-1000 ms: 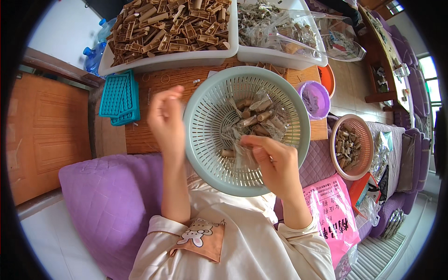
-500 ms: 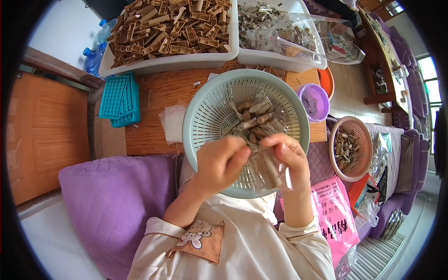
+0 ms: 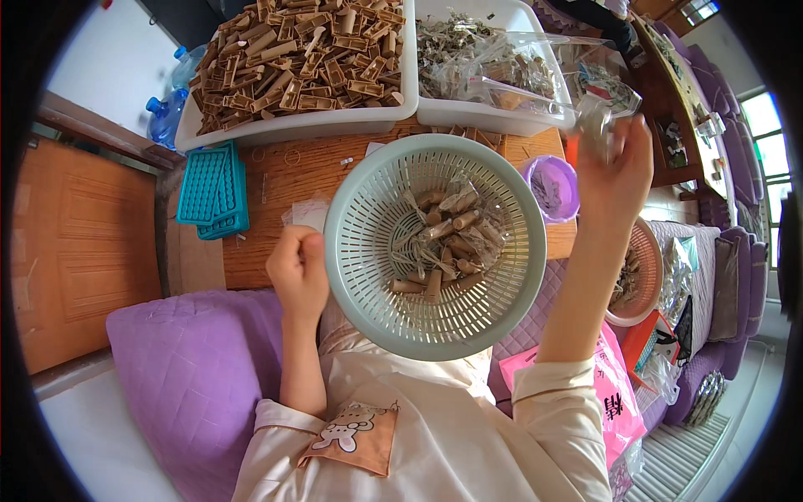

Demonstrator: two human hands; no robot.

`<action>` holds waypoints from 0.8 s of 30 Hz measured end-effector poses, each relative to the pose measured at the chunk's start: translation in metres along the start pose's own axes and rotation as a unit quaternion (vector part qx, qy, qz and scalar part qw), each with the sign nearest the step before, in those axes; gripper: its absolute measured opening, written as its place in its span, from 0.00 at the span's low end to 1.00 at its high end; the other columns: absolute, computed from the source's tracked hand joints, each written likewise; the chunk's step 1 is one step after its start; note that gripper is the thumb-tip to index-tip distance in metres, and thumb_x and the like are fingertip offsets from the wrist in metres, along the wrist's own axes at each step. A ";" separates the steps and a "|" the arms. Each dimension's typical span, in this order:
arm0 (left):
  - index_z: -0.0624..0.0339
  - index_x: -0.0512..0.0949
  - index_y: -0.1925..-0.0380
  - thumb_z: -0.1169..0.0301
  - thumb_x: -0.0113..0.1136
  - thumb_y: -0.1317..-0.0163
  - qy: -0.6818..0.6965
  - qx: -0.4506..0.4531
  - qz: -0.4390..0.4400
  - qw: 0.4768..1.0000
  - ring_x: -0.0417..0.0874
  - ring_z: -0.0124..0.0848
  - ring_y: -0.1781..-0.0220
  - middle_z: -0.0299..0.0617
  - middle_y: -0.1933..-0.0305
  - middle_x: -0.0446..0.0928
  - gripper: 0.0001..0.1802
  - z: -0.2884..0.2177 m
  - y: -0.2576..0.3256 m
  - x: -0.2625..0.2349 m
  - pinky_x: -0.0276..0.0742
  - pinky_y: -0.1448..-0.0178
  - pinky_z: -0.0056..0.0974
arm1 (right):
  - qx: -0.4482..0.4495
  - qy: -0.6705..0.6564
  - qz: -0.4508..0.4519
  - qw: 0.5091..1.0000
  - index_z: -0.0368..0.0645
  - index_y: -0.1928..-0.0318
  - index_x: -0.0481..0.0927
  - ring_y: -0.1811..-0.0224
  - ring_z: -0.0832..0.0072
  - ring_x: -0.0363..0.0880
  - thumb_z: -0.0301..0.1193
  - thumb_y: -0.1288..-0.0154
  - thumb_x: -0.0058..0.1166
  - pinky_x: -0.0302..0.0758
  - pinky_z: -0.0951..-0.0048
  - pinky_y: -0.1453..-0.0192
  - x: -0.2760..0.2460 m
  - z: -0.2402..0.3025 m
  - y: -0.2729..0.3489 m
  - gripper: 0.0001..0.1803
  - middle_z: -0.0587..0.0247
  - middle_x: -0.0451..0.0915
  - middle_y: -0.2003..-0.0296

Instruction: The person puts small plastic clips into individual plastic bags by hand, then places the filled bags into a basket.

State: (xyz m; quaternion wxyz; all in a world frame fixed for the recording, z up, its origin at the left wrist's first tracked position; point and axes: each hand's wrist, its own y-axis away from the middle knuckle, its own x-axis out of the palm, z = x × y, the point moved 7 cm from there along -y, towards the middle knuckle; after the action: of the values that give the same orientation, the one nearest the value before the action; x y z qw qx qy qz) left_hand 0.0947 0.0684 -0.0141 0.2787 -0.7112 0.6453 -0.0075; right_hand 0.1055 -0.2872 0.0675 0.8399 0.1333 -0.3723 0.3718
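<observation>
Tabletop: While its far side is taken up by two tubs, the near edge of the orange-brown wooden table (image 3: pixel 272 188) is overlapped in view by a round grey-green slotted plastic basket (image 3: pixel 443 347).
Basket contents: Short brown cylindrical tubes (image 3: pixel 467 219) are heaped inside, some wrapped in crumpled clear film.
Right hand: The right hand (image 3: pixel 619 163) is raised beyond the purple bucket, its fingers closed on a blurred clear plastic bag (image 3: pixel 594 125); what is inside cannot be made out.
Left hand: The left hand (image 3: pixel 299 272) is loosely curled just beside the basket's left rim; whether anything is gripped cannot be told.
Tubs: The left white plastic tub (image 3: pixel 301 125) is piled with brown trough-shaped pieces (image 3: pixel 318 58); the right white plastic tub (image 3: pixel 493 120) is filled with greyish film-wrapped pieces (image 3: pixel 452 54).
Table corners: Teal rectangular plastic trays (image 3: pixel 205 188) are stacked at the left, and a small round purple plastic bucket (image 3: pixel 569 180) is placed at the right.
Room: An orange wooden door (image 3: pixel 92 251) is seen at the left, blue plastic water bottles (image 3: pixel 167 117) behind the table, and a purple quilted cushion (image 3: pixel 184 360) nearer. At the right, a round pink plastic basket (image 3: pixel 657 259) is partly hidden by the right forearm.
</observation>
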 end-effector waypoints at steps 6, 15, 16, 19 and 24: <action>0.62 0.68 0.79 0.61 0.54 0.43 -0.129 -0.193 -0.011 0.973 0.65 0.25 0.81 0.35 0.84 0.63 0.16 0.072 0.001 -0.021 0.60 0.76 0.32 | 0.028 0.185 0.120 0.975 0.37 0.54 0.72 0.72 0.79 0.71 0.30 0.38 0.44 0.71 0.79 0.68 0.020 -0.004 -0.019 0.14 0.57 0.75 0.68; 0.63 0.71 0.71 0.60 0.61 0.53 -0.329 -0.293 0.097 0.892 0.77 0.46 0.69 0.48 0.74 0.76 0.18 0.140 0.023 -0.019 0.70 0.64 0.44 | 0.086 0.708 0.413 0.567 0.44 0.48 0.68 0.65 0.66 0.75 0.31 0.47 0.55 0.73 0.67 0.58 -0.033 -0.104 0.071 0.24 0.53 0.74 0.64; 0.63 0.71 0.71 0.60 0.61 0.53 -0.329 -0.294 0.098 0.892 0.77 0.46 0.69 0.48 0.74 0.76 0.18 0.144 0.023 -0.021 0.70 0.64 0.44 | 0.001 0.777 0.428 0.461 0.47 0.46 0.66 0.60 0.61 0.75 0.30 0.50 0.57 0.72 0.65 0.55 -0.032 -0.105 0.081 0.29 0.52 0.73 0.60; 0.63 0.72 0.73 0.62 0.61 0.53 -0.263 -0.343 0.107 0.895 0.77 0.46 0.69 0.48 0.75 0.76 0.16 0.156 0.028 -0.023 0.70 0.64 0.44 | 0.023 0.818 0.435 0.375 0.49 0.43 0.63 0.52 0.54 0.71 0.31 0.56 0.62 0.69 0.60 0.50 -0.038 -0.112 0.100 0.36 0.48 0.67 0.53; 0.61 0.74 0.73 0.67 0.58 0.49 -0.291 -0.270 0.052 0.916 0.78 0.45 0.69 0.50 0.74 0.77 0.10 0.139 0.023 -0.033 0.70 0.65 0.43 | 0.013 0.794 0.418 0.441 0.51 0.43 0.63 0.52 0.54 0.70 0.31 0.58 0.63 0.69 0.61 0.49 -0.046 -0.104 0.091 0.37 0.50 0.66 0.51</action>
State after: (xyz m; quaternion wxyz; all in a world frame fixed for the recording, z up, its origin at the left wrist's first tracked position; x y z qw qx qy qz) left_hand 0.1196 0.1520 -0.1293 0.2513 -0.6958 0.5489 0.3892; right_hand 0.0740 -0.1971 -0.0416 0.5092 -0.3809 0.4522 0.6254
